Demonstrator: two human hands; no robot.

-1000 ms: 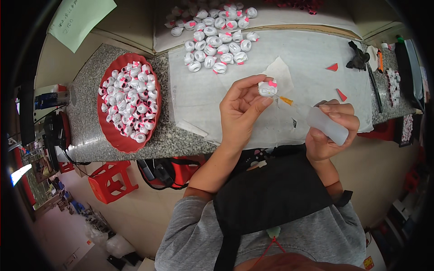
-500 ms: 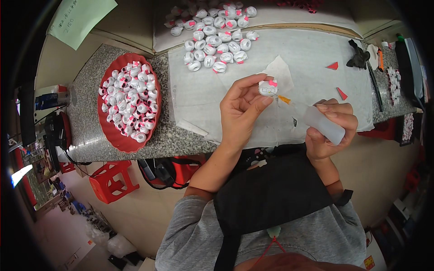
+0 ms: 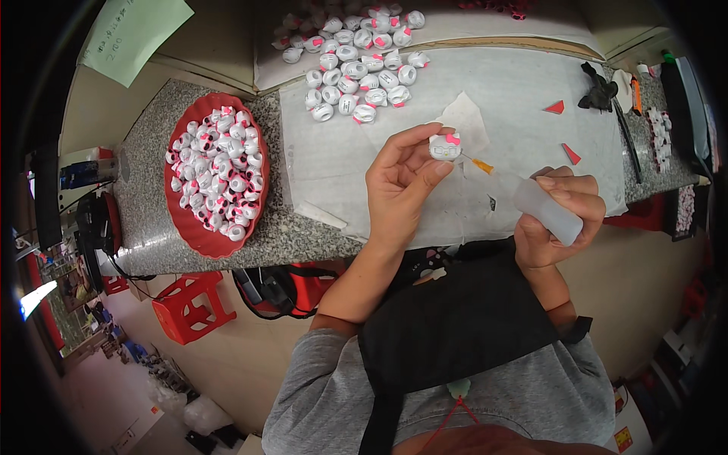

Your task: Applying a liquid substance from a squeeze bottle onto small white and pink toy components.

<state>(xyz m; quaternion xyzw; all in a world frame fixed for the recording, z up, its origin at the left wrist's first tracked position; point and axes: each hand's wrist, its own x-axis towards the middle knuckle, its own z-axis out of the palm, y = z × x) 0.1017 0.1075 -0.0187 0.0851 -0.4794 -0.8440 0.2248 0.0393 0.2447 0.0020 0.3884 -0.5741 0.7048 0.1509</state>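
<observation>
Between its thumb and fingers my left hand (image 3: 400,178) holds a small white cat-head figure (image 3: 444,147) with a pink bow, its face turned up. My right hand (image 3: 563,208) is wrapped round a translucent squeeze bottle (image 3: 547,211). An orange needle tip (image 3: 482,165) at the bottle's end points at the figure; its thin needle reaches close to the figure's right side, and I cannot tell if it touches. Below both hands lies a white paper sheet (image 3: 349,163) covering the worktop.
Left stands a red scalloped bowl (image 3: 180,216) heaped with similar white and pink figures. More white figures (image 3: 356,72) lie in rows at the back. Two red pieces (image 3: 571,154), a black crumpled thing (image 3: 599,89) and a tissue (image 3: 466,125) lie on the right. A red stool (image 3: 193,307) stands below.
The needle tip has drawn slightly away from the figure's face toward its right side. My right hand and bottle have shifted a little right; my left hand moved slightly left.
</observation>
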